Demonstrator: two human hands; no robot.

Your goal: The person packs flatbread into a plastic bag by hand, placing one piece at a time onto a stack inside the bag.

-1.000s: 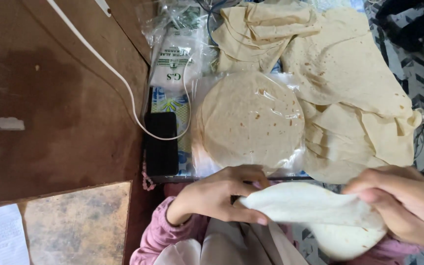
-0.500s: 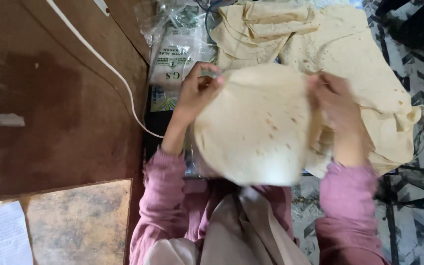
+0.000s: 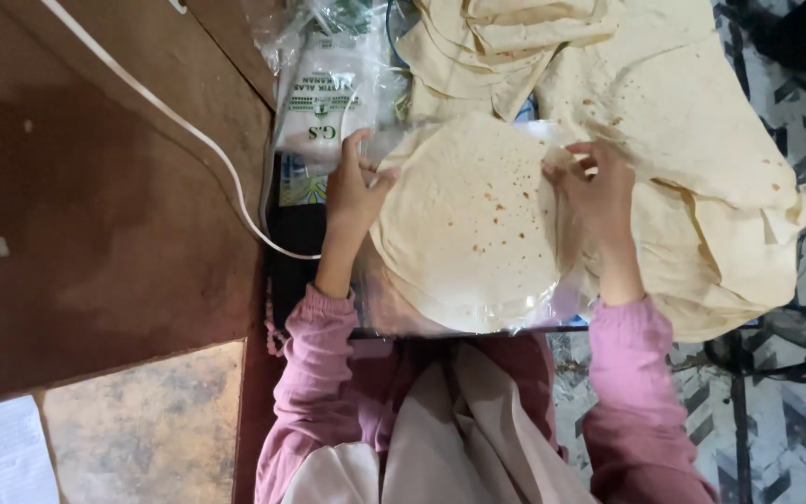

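Note:
A round pale flatbread (image 3: pixel 473 219) with brown spots lies flat on top of a stack of flatbreads wrapped in clear plastic (image 3: pixel 515 313). My left hand (image 3: pixel 354 187) rests on its left edge, fingers spread against the rim and the plastic. My right hand (image 3: pixel 599 191) touches its right edge with fingers curled at the rim. Both arms wear pink sleeves.
Large thin flatbreads (image 3: pixel 692 140) lie spread and folded at the top and right. A pack of white plastic bags (image 3: pixel 324 98) lies at the upper left of the stack. A white cable (image 3: pixel 188 121) crosses the brown wooden surface (image 3: pixel 95 215). A patterned floor (image 3: pixel 795 56) shows at right.
The folded flatbread that both hands held low near my lap was opened out, carried upward and laid flat on the stack. My hands now sit at its two side edges.

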